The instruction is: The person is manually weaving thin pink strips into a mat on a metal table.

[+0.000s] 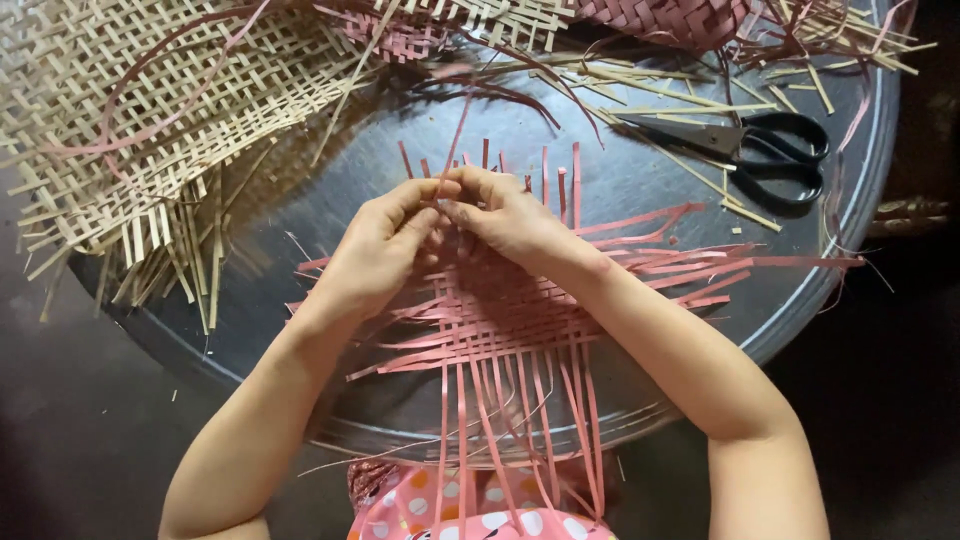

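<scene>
A partly woven mat of pink strips [520,320] lies on a round dark metal tray [640,170], loose strip ends fanning out on all sides. My left hand [375,250] and my right hand [500,215] meet at the mat's far edge. Their fingertips pinch a thin pink strip [455,140] that rises from the weave. Both forearms cross over the mat and hide part of it.
A large woven sheet of pale natural strips [150,120] covers the tray's far left. Black-handled scissors [760,150] lie at the far right among loose pale strips. A pink woven piece [670,15] sits at the top edge. Pink spotted cloth [470,510] shows at the bottom.
</scene>
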